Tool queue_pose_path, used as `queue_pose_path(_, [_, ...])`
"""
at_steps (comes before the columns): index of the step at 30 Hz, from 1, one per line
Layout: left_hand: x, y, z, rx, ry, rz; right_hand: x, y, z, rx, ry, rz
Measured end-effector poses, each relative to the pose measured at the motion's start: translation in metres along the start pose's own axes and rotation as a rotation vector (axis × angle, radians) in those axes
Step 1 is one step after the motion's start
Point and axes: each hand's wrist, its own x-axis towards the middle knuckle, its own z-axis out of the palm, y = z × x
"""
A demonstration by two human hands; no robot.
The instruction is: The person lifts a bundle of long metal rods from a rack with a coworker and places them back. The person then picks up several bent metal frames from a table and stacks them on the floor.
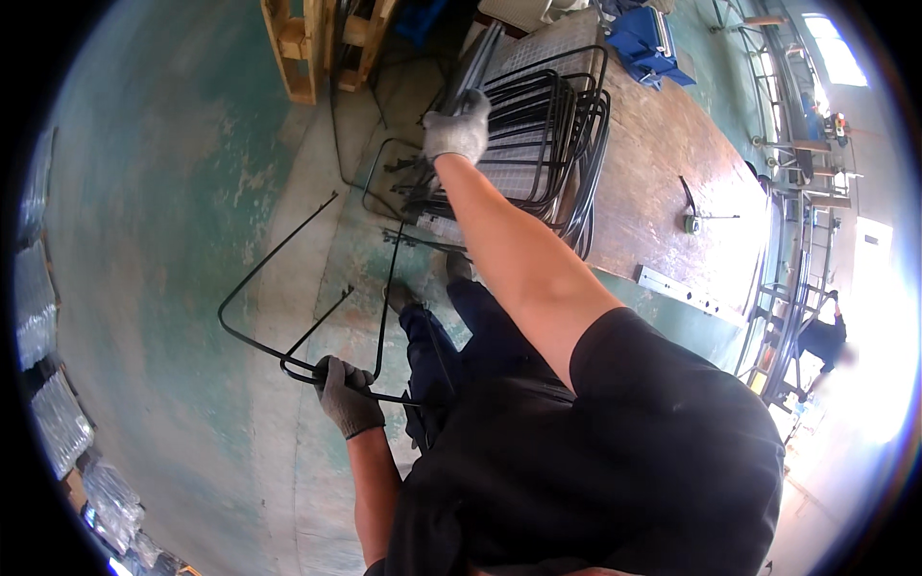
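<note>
My left hand (348, 394), in a grey knitted glove with a dark palm, is closed around black bent metal rod frames (252, 338). They hang low to my left, beside my legs, with their open ends pointing away from me. My right arm stretches forward, and the gloved right hand (459, 132) is closed at the left edge of a stack of similar black rod frames (538, 134). Its fingers seem wrapped round a bar there, though they are partly hidden. The stack lies on the left part of a worn table, over a light patterned sheet.
On the brown tabletop (639, 173) lie a tape measure (691, 223) and a pale perforated metal strip (687, 291). A blue case (645, 43) sits at the far end. Wooden pallets (298, 48) stand far left. Wrapped bundles (62, 422) line the left. Another person (821, 341) is far right, beside metal racks.
</note>
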Motion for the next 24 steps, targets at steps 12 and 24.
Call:
queue_pose_path(12, [-0.008, -0.002, 0.013, 0.102, 0.019, 0.007, -0.069, -0.035, 0.054, -0.002, -0.295, 0.057])
queue_pose_path(24, [-0.005, 0.004, 0.023, 0.130, 0.027, 0.019, -0.047, 0.019, 0.005, -0.205, -0.232, -0.053])
